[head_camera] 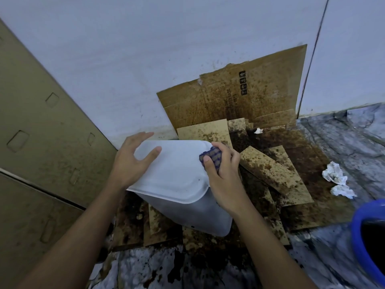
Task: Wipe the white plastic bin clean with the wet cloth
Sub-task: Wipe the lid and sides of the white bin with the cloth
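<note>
Cloth (211,158), checked blue and tan, is bunched tight in the right hand (224,178), thumb over it and fingers curled round, and pressed against the far right corner of the white plastic bin (175,178). The bin is turned over and tilted, its underside facing up, probably so the base and its rim can be reached. The left hand (131,161) lies on that underside with fingers spread and straight, holding nothing, seemingly bracing the bin against the push of the wiping. The bin sits over stained cardboard (268,166) laid on the floor, with a larger spattered sheet propped against the wall (166,49) behind. To the left is a beige panelled door (41,132), close to the left forearm, which may cramp turning the bin that way. On the right, well apart, lie crumpled tissues (334,174), and a blue bucket (362,232) shows at the frame's edge, near enough for rinsing. The dirty cardboard could soil the bin's lower edge again.
</note>
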The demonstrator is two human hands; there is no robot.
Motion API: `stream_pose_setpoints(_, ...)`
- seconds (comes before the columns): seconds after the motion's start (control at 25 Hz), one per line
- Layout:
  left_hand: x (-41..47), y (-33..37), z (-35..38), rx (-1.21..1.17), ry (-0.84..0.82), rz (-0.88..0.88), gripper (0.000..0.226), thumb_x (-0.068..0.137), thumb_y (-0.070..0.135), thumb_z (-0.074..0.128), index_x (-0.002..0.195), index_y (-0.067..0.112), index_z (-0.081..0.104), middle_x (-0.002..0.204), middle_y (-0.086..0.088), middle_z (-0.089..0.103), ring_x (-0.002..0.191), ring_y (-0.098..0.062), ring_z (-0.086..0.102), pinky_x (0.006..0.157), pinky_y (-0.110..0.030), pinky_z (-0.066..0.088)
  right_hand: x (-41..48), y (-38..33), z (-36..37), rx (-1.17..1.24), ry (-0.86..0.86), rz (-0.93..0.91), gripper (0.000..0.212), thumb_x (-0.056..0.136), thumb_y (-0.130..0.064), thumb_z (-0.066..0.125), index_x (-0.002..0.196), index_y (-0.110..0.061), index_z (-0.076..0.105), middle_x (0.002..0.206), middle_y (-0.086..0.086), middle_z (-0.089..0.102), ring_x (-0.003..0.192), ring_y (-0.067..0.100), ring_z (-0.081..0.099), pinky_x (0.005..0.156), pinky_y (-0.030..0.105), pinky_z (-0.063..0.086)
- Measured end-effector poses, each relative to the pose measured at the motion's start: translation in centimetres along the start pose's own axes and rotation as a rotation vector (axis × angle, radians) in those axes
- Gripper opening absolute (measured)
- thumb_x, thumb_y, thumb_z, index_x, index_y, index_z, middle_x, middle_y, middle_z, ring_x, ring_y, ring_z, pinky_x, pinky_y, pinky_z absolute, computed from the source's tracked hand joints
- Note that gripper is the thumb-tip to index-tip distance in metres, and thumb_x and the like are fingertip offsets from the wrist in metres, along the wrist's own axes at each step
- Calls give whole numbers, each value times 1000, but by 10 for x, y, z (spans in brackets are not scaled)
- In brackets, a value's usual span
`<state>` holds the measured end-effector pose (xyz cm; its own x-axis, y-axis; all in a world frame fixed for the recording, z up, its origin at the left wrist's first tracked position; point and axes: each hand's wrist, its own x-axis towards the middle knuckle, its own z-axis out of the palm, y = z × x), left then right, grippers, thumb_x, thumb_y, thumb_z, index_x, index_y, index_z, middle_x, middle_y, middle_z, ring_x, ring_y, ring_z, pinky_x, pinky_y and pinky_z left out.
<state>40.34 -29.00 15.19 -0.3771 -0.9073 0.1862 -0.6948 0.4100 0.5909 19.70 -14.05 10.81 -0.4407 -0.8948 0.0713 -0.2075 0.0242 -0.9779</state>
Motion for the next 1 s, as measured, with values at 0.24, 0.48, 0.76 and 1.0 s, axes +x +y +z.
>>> stream_pose_setpoints(0.24,3,-47,1,119,-170,-173,73,78,77,59,144,47,48,160,2,31,148,-22,30,119,-45,27,-9,3,-7,-30,36,0,37,102,-42,49,138,-33,44,143,-10,23,128,11,43,108,37,43)
stream_pose_setpoints(0.48,11,-65,4,73,-233,-220,88,70,88,60,147,49,43,160,3,35,147,-23,34,119,-50,32,-11,4,-7,-30,50,-1,35,102,-40,50,136,-33,45,141,-9,25,121,5,43,101,28,42)
stream_pose_setpoints(0.76,15,-67,-6,-15,-363,-251,94,67,90,60,150,54,33,164,10,26,150,-21,28,119,-51,32,-19,11,-18,-26,59,4,31,101,-39,53,131,-36,48,139,-11,27,110,-21,41,84,8,40)
stream_pose_setpoints(1.0,-8,-53,2,-11,-313,-270,96,60,90,58,147,61,30,149,4,24,142,-23,26,119,-48,30,-25,24,-27,43,118,20,26,100,-36,57,126,-35,53,134,-8,32,109,-22,44,79,-1,43)
